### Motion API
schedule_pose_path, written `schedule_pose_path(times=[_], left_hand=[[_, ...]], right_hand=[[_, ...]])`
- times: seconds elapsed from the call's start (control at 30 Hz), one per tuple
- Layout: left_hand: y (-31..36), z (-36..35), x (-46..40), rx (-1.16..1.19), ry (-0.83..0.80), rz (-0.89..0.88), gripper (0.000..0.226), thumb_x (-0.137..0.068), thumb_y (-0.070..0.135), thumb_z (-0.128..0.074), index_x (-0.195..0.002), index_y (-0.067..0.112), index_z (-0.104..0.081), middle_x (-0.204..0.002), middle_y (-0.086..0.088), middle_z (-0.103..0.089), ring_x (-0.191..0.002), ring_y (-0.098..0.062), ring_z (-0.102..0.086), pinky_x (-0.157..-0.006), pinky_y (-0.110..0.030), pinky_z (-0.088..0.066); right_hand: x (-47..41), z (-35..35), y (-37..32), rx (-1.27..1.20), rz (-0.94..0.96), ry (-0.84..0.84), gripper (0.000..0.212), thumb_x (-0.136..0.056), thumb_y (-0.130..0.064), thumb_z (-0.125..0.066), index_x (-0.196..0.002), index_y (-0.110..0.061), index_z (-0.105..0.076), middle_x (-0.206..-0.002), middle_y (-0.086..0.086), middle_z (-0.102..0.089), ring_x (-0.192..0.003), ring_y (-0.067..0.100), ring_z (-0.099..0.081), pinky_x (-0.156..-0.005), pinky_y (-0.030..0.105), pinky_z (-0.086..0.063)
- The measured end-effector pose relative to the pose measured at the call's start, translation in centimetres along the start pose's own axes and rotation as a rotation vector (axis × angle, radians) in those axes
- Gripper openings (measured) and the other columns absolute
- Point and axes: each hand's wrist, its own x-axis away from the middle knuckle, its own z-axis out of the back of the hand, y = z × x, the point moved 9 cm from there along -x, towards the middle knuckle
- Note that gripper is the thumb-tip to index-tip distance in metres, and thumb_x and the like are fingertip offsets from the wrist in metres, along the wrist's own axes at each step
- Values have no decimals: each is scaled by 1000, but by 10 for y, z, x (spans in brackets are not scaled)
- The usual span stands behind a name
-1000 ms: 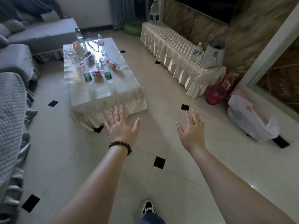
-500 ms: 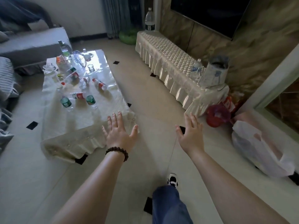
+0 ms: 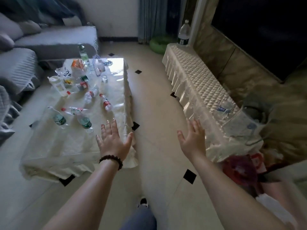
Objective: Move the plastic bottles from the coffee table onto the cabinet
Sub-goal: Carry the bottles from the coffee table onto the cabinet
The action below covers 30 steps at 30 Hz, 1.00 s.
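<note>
Tiled floor, cloth-draped coffee table strewn with plastic bottles, long cabinet possibly quilted, left hand and right hand splayed, empty

The desk fills the left middle of the frame, with plastic bottles lying scattered across its far half. The cabinet runs along the right, an aisle of floor between them. One bottle stands on the cabinet's far end, upper centre. A sofa sits at upper left, behind the desk.
</note>
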Motion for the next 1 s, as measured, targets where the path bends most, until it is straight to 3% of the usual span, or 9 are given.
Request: schedule_pose_path(times=[0.1, 0.3, 0.53, 1.0], left_hand=[[6, -15, -47, -7, 25, 53, 83, -87, 61, -39, -150, 22, -2, -159, -3, -6, -146, -20, 2, -116, -48, 0], [-4, -42, -164, 33, 93, 200, 83, -86, 62, -40, -150, 24, -3, -159, -5, -7, -146, -20, 0, -117, -48, -2], [-27, -19, -295, 91, 229, 406, 81, -87, 58, -43, -150, 22, -7, -158, -6, -10, -146, -20, -2, -117, -48, -5], [-135, 2, -342, 88, 540, 898, 88, -82, 46, -62, -149, 14, -14, -152, -18, -24, -142, -32, -17, -112, -51, -20]], right_hand=[[-62, -26, -11, -28, 50, -46, 63, -93, -40, -48, -147, -15, -27, -157, 10, -20, -147, 21, -7, -118, 41, -3], [-199, -88, -61, -32, 201, -108, 71, -83, -49, -37, -145, -15, -33, -156, 10, -24, -147, 22, -12, -119, 41, -5], [-360, -152, -168, 1, 400, -259, 62, -94, -40, -45, -148, -17, -26, -158, 7, -18, -147, 19, -7, -120, 40, -3], [-449, -322, -376, -22, 899, -647, 64, -96, -48, -37, -150, -22, -16, -160, 3, -10, -148, 16, 1, -120, 37, 1]])
